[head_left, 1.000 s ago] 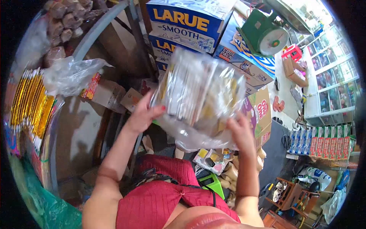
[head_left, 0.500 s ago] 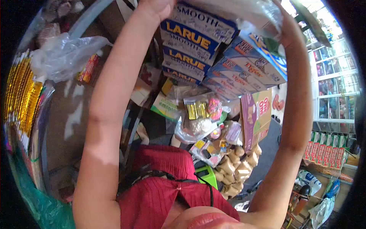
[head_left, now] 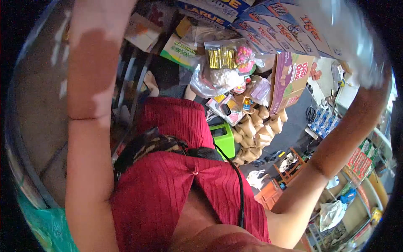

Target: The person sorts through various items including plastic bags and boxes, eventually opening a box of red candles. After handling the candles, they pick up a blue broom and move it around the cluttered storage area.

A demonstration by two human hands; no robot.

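Both of your arms are up over your head. Your left arm (head_left: 90,84) runs straight up the near side of the view and leaves the top edge, so your left hand is out of sight and its grip cannot be read. Your right arm (head_left: 336,147) reaches up and outward, bent a little at the elbow. Where the wrist ends there is only the blur of a clear plastic bag (head_left: 340,38), so I cannot tell whether your right hand is closed on it or just against it. Judged from this, the lift is well along: the bag is at its high point above you, at the right wrist, and not resting on anything visible. Setting it down remains. Below and inward of the right hand lie the stacked Tiger cartons (head_left: 289,29), then the One One carton (head_left: 294,75) lower down. Further inward is a heap of small packets in plastic (head_left: 226,63), and well below it, by your waist, a green stool (head_left: 224,140).
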